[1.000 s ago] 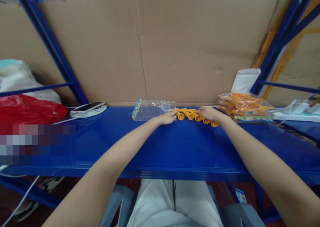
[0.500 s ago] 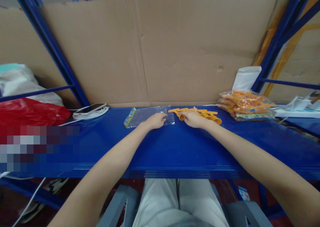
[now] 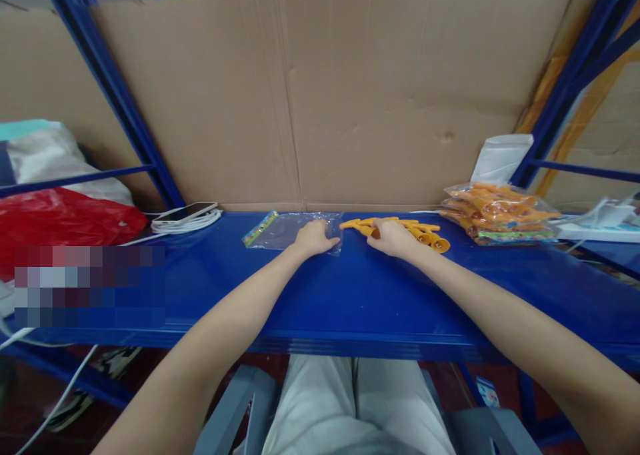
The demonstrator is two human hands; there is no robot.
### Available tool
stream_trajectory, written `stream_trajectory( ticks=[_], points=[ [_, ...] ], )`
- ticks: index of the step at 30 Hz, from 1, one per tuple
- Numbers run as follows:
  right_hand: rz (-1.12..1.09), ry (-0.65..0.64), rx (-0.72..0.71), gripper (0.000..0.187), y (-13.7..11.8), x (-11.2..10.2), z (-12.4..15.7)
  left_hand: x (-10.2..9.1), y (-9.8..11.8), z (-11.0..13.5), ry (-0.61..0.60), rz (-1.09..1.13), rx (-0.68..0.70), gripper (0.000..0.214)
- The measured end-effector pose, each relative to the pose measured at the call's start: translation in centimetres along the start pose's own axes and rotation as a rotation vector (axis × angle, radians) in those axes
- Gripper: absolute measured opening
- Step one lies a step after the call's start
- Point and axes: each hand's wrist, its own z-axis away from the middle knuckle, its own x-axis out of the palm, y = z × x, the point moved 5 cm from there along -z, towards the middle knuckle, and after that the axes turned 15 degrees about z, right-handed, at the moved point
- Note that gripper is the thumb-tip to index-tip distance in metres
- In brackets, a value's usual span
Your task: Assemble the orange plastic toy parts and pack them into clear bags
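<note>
A clear plastic bag (image 3: 287, 230) with a colourful printed header strip lies flat on the blue table (image 3: 320, 295). My left hand (image 3: 315, 237) rests on the right part of this bag, its thumb held apart from the bent fingers. To the right, several orange plastic horns (image 3: 425, 231) with flared round ends lie side by side in a row. My right hand (image 3: 391, 239) is closed over the left end of that row, fingers bent round a horn. The palm side of both hands is hidden.
A filled bag of orange horns (image 3: 500, 211) lies at the back right, near a white power strip (image 3: 595, 231). A phone (image 3: 195, 211) sits on a coiled white cable at the back left, near a red plastic bag (image 3: 70, 221). Cardboard (image 3: 375, 95) stands behind the table.
My right hand's fingers have curled in round a horn. My left hand's thumb has moved apart from its fingers, and the clear bag has shifted slightly. The view has shifted a little.
</note>
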Motion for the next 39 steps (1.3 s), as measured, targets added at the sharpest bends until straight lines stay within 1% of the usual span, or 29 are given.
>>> stream_trajectory(
  ticks=[2, 4, 8, 10, 11, 13, 15, 20, 24, 29, 32, 36, 39],
  points=[
    [-0.080, 0.045, 0.055, 0.024, 0.6, -0.4, -0.2, 0.3, 0.1, 0.1, 0.020, -0.028, -0.020, 0.054],
    [-0.198, 0.071, 0.141, 0.023, 1.6, -0.6, -0.5, 0.4, 0.1, 0.2, 0.031, -0.041, -0.049, 0.055],
    [-0.513, 0.085, 0.321, 0.025, 3.9, -0.3, -1.2, 0.3, 0.1, 0.1, 0.005, -0.062, -0.055, 0.042],
    [-0.643, 0.132, 0.356, 0.024, 4.7, -0.3, -1.4, 0.2, 0.2, 0.0, -0.019, -0.081, -0.047, 0.036],
    [-0.685, 0.161, 0.351, 0.023, 5.0, -0.3, -1.5, 0.2, 0.2, 0.0, -0.031, -0.090, -0.043, 0.033],
    [-0.733, 0.197, 0.295, 0.024, 5.1, -0.3, -1.5, 0.2, 0.3, 0.1, -0.050, -0.111, -0.035, 0.029],
    [-0.728, 0.195, 0.196, 0.027, 4.8, -0.4, -1.4, 0.1, 0.5, 0.1, -0.050, -0.128, -0.026, 0.027],
    [-0.612, 0.184, -0.040, 0.030, 3.5, -0.5, -1.1, 0.0, 0.6, 0.3, -0.019, -0.111, -0.026, 0.024],
    [-0.503, 0.213, -0.173, 0.027, 2.8, -0.2, -1.0, -0.2, 0.8, 0.4, 0.032, -0.070, -0.006, 0.020],
    [-0.433, 0.242, -0.231, 0.026, 3.0, 0.4, -1.2, -0.6, 0.6, 0.3, 0.088, -0.023, 0.001, 0.015],
    [-0.428, 0.233, -0.244, 0.027, 3.0, 0.5, -1.2, -0.5, 0.8, 0.4, 0.095, 0.000, 0.029, 0.011],
    [-0.426, 0.197, -0.236, 0.029, 2.7, 0.3, -1.1, -0.3, 1.7, 0.8, 0.086, 0.035, 0.108, 0.014],
    [-0.386, 0.188, -0.233, 0.030, 2.4, 0.3, -1.0, 0.0, 2.5, 1.1, 0.089, 0.037, 0.190, 0.009]
  ],
)
